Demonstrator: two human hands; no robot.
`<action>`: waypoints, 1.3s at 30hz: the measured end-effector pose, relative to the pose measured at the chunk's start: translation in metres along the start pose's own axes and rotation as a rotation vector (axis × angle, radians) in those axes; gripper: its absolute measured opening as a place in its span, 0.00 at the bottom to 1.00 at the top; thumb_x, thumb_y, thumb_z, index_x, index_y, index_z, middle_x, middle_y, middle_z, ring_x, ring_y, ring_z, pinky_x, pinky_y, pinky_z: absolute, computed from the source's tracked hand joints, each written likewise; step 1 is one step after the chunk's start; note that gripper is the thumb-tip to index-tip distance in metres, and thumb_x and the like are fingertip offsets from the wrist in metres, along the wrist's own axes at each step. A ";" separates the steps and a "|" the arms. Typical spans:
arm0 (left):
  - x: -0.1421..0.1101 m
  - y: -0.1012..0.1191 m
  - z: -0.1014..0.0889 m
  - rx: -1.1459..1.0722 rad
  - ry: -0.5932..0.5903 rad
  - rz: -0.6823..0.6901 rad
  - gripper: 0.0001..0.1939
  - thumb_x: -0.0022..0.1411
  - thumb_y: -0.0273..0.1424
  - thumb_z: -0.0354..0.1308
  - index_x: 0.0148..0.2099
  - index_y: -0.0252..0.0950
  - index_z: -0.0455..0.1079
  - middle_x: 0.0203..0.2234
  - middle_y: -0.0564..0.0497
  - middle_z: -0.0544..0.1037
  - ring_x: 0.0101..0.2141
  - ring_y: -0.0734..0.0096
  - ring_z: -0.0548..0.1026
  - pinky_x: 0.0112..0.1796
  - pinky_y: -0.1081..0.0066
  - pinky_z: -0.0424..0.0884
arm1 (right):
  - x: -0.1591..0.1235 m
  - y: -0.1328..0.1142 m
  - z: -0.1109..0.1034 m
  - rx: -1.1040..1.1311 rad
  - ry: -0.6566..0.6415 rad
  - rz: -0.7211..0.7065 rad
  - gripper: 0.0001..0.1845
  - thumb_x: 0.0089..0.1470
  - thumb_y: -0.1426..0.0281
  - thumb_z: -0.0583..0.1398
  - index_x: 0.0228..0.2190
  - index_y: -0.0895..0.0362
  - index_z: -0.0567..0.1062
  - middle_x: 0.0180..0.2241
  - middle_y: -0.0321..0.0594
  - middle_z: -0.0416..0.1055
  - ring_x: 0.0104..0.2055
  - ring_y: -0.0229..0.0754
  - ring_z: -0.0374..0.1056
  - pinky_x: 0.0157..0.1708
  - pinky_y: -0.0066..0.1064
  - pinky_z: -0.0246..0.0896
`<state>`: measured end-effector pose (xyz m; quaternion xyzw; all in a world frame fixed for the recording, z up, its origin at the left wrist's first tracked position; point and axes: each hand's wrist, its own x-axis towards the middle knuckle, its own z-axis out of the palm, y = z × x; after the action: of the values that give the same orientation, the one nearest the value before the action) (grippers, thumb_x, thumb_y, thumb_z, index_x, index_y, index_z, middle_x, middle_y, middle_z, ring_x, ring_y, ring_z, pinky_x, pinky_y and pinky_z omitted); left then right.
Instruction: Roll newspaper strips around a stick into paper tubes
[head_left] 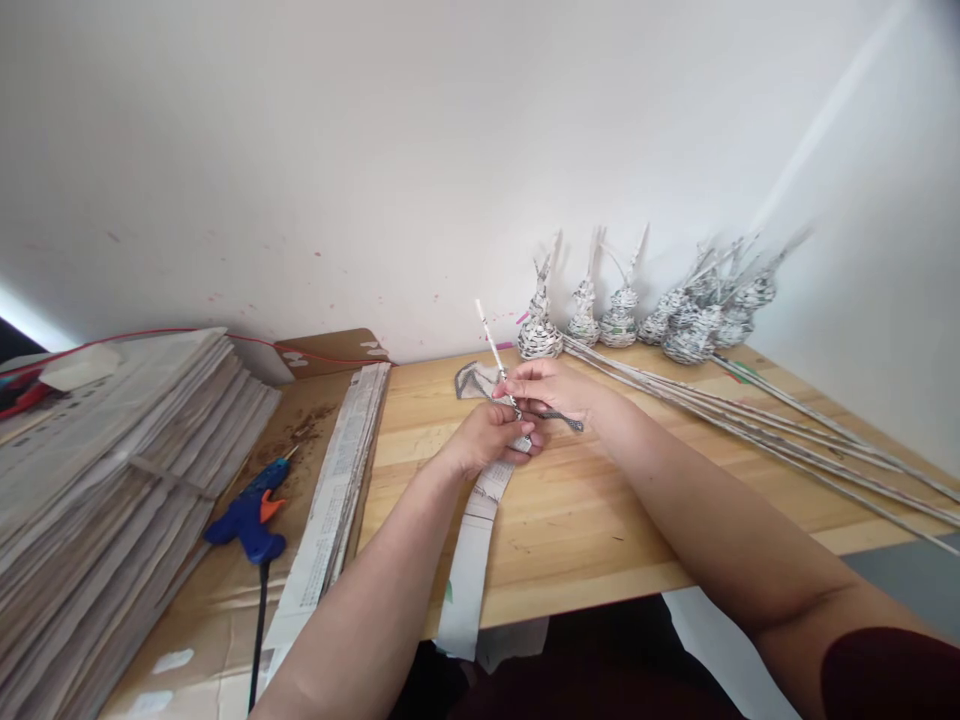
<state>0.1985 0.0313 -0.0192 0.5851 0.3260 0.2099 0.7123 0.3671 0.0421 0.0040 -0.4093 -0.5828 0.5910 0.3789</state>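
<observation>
A long newspaper strip (476,530) runs from my fingers down over the table's front edge. Its upper end is wound into a thin paper tube (491,340) that points up and away from me, tilted left. My left hand (487,437) is closed on the strip at the lower end of the tube. Just above it, the thumb and fingers of my right hand (551,388) pinch the tube. Beneath both hands lies a crumpled grey cloth-like piece with a dark patterned edge (471,380), partly covered by them.
Several woven paper gourd shapes (540,330) stand along the wall. Long paper tubes (720,412) lie at the right. At the left are a blue glue gun (251,525), cut newspaper strips (330,480) and a tied newspaper stack (150,500) on cardboard.
</observation>
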 end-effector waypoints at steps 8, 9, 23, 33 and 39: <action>0.000 -0.001 0.000 0.019 -0.086 0.013 0.21 0.51 0.43 0.65 0.39 0.30 0.75 0.35 0.43 0.77 0.33 0.70 0.76 0.34 0.69 0.72 | -0.004 0.000 -0.006 -0.045 -0.059 0.025 0.20 0.46 0.57 0.67 0.31 0.62 0.78 0.18 0.31 0.64 0.16 0.27 0.49 0.15 0.22 0.40; 0.000 -0.001 0.000 0.011 -0.080 0.019 0.21 0.51 0.43 0.66 0.39 0.30 0.75 0.35 0.43 0.77 0.33 0.70 0.76 0.34 0.69 0.72 | -0.002 0.000 -0.004 -0.023 -0.020 0.013 0.19 0.44 0.58 0.68 0.29 0.62 0.77 0.18 0.31 0.63 0.16 0.27 0.50 0.15 0.22 0.40; 0.000 0.002 -0.004 -0.023 -0.053 0.046 0.23 0.49 0.43 0.67 0.41 0.29 0.75 0.36 0.40 0.78 0.34 0.67 0.77 0.37 0.67 0.74 | -0.002 -0.004 0.001 0.042 0.093 -0.003 0.19 0.39 0.58 0.70 0.24 0.60 0.73 0.17 0.30 0.62 0.16 0.27 0.50 0.13 0.22 0.40; 0.002 -0.002 -0.005 -0.003 -0.062 0.066 0.23 0.50 0.44 0.66 0.41 0.30 0.75 0.37 0.40 0.79 0.35 0.66 0.77 0.38 0.65 0.74 | -0.005 -0.008 0.002 -0.022 0.029 -0.016 0.20 0.42 0.56 0.68 0.28 0.61 0.76 0.16 0.30 0.61 0.16 0.28 0.50 0.14 0.23 0.40; 0.000 0.002 -0.003 -0.012 -0.029 0.046 0.22 0.51 0.42 0.67 0.42 0.30 0.75 0.35 0.41 0.78 0.35 0.67 0.77 0.37 0.66 0.73 | -0.003 -0.009 0.006 0.041 0.185 -0.084 0.21 0.38 0.57 0.70 0.22 0.59 0.71 0.17 0.28 0.60 0.17 0.27 0.50 0.14 0.22 0.40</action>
<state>0.1969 0.0336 -0.0174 0.5913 0.3008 0.2194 0.7154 0.3624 0.0370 0.0134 -0.4294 -0.5496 0.5460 0.4641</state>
